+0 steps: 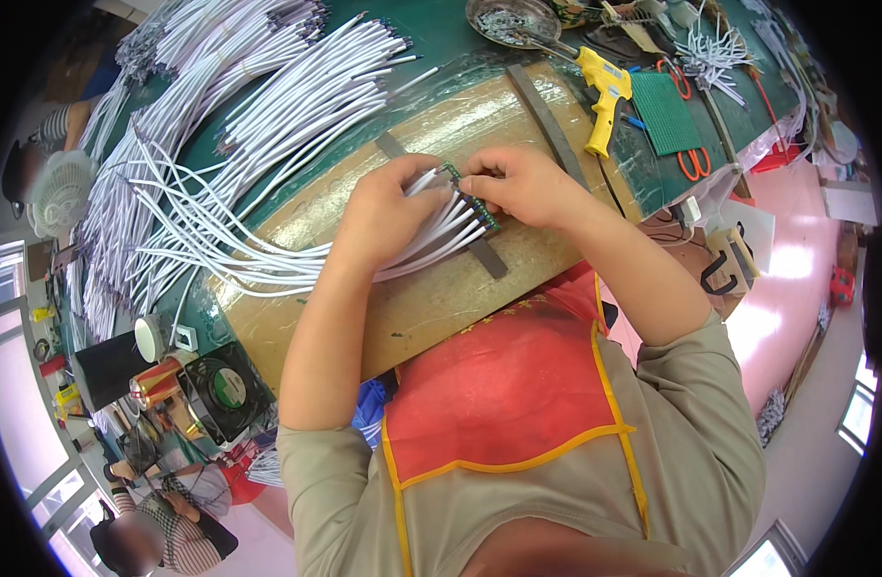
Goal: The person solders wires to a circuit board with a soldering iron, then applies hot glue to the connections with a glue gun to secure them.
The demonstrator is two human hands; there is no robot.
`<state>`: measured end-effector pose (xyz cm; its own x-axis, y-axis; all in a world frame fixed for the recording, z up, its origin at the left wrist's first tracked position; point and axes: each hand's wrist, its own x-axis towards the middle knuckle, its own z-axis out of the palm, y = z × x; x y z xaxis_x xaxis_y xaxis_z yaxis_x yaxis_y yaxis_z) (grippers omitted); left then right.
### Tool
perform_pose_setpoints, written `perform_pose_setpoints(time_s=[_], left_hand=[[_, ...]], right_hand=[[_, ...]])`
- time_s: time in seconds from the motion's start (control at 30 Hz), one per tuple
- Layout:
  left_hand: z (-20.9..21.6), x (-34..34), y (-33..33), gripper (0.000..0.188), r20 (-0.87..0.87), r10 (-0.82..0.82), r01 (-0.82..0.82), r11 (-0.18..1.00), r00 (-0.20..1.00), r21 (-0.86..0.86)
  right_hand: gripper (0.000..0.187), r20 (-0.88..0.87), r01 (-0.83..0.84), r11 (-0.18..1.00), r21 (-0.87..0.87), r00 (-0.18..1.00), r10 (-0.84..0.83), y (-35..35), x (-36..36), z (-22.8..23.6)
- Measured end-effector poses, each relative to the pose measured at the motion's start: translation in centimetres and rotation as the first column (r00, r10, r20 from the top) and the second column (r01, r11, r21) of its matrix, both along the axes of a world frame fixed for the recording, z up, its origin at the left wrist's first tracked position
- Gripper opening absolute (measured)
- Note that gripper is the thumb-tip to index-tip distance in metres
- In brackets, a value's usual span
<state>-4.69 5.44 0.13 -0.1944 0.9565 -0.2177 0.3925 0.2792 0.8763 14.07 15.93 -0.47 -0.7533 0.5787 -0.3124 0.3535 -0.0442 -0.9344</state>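
Observation:
My left hand (pixel 388 213) is closed around a bunch of white cables (pixel 292 258), close to their ends. These ends line up along a narrow green circuit board strip (pixel 483 213), which lies slanted over the wooden work board. My right hand (pixel 526 187) is closed in a pinch at the strip's upper part; its fingertips partly hide what they grip. The cables trail off to the left in loose curves. Beneath the strip, a flat metal bar (pixel 487 258) rests on the wooden board (pixel 326 332).
Large bundles of white cables (pixel 191 106) cover the left of the green table. At the right are a yellow glue gun (pixel 604 91), a green mat (pixel 664 113), orange-handled scissors (pixel 694 163) and a metal pan (pixel 508 21). A black fan (pixel 225 389) stands lower left. People sit farther left.

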Motion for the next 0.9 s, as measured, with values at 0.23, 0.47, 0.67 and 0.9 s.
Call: perform_pose_setpoints(time_s=[0.23, 0.47, 0.67, 0.9], left_hand=[[-0.2, 1.3, -0.2, 0.033, -0.137, 0.014, -0.002, 0.997, 0.99, 0.082], [-0.7, 0.7, 0.1, 0.03, -0.017, 0.093, -0.092, 0.993, 0.996, 0.076], [1.4, 1.3, 0.1, 0.031, -0.103, 0.027, -0.03, 0.999, 0.994, -0.028], [0.6, 2.0, -0.2, 0.028, -0.228, 0.037, -0.017, 0.996, 0.973, 0.09]], right_hand=[[0.018, 0.083, 0.053, 0.999, -0.002, 0.995, -0.052, -0.2, -0.4, 0.2], [0.022, -0.037, 0.015, 0.994, 0.106, 0.999, -0.011, -0.1, -0.3, 0.5], [0.022, 0.05, 0.002, 0.974, 0.227, 0.999, -0.014, -0.3, -0.2, 0.1], [0.017, 0.087, 0.024, 0.988, 0.151, 0.995, -0.038, 0.0, -0.5, -0.3]])
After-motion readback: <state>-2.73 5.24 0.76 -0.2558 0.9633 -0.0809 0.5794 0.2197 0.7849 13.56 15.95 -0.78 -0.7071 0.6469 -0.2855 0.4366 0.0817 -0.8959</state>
